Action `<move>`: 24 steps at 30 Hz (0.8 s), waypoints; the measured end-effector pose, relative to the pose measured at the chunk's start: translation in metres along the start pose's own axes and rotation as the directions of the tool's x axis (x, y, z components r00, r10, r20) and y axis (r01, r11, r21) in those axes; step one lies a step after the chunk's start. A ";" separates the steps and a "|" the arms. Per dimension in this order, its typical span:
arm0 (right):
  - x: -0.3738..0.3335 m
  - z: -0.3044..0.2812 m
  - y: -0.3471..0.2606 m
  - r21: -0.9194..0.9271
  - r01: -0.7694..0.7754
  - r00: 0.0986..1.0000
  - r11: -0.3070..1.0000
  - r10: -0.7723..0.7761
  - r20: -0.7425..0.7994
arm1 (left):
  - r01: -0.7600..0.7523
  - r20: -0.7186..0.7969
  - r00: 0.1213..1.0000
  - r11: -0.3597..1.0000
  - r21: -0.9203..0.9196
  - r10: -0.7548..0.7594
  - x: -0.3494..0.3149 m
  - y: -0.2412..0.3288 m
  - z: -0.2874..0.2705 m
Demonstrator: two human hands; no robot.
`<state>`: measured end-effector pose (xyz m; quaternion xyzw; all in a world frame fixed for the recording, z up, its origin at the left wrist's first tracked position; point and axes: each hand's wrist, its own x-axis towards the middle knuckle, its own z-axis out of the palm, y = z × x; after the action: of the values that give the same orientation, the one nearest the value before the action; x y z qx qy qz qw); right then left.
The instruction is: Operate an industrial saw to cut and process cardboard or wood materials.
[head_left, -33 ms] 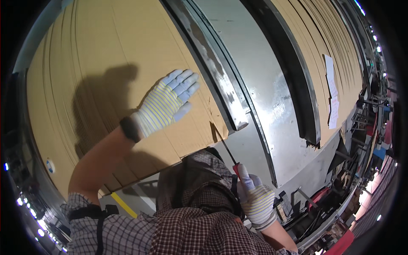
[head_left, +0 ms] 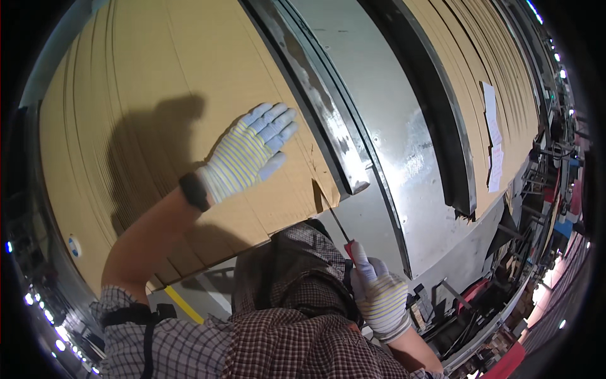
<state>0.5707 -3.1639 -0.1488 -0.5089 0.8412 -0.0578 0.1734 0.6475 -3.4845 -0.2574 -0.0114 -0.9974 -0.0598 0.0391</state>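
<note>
My left hand point(head_left: 247, 151), in a striped work glove with pale blue fingers, lies flat on the tan cardboard point(head_left: 208, 50), fingers stretched out and holding nothing. My right hand point(head_left: 382, 300), gloved the same way, is closed around the red handle of a tool that looks like a screwdriver point(head_left: 341, 228). Its long thin dark shaft points up and left to the cardboard's near right corner. There the tip meets a dark narrow mark, perhaps a slit or shadow; whether it is inside the cardboard I cannot tell.
A worn metal rail point(head_left: 322, 107) runs along the cardboard's right edge. Beyond it lie a grey metal surface point(head_left: 379, 82) and a dark beam point(head_left: 442, 126). More stacked cardboard point(head_left: 467, 57), with a white paper slip point(head_left: 492, 132), stands at the right. Yellow floor tape point(head_left: 184, 304) shows at lower left.
</note>
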 end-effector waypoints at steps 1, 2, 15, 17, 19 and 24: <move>0.010 -0.004 -0.006 -0.030 0.006 1.000 1.000 -0.006 0.008 | 0.003 0.001 1.000 1.000 0.001 -0.003 -0.001 0.000 0.000; 0.021 -0.006 -0.012 -0.059 0.012 1.000 0.998 -0.011 0.015 | 0.003 -0.035 0.999 1.000 -0.028 -0.004 -0.003 0.000 0.000; 0.053 0.020 -0.014 -0.243 0.048 0.990 0.969 -0.015 0.137 | -0.045 -0.083 0.996 0.991 -0.127 0.034 0.001 -0.001 0.013; 0.048 0.024 -0.027 -0.126 -0.276 0.924 0.953 0.299 0.240 | -0.059 -0.078 0.996 0.988 -0.140 0.048 -0.005 0.001 0.013; 0.049 0.050 -0.010 -0.035 -0.315 0.912 0.948 0.313 0.263 | -0.063 -0.084 0.995 0.991 -0.117 0.053 0.002 0.000 0.008; 0.022 0.043 -0.006 -0.009 -0.517 0.723 0.856 0.442 0.532 | -0.043 -0.076 0.997 0.991 -0.124 0.034 0.001 0.003 0.006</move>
<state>0.5811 -3.1825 -0.1928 -0.2564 0.8598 0.0685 0.4363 0.6462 -3.4810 -0.2633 -0.0310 -0.9891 -0.1222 0.0760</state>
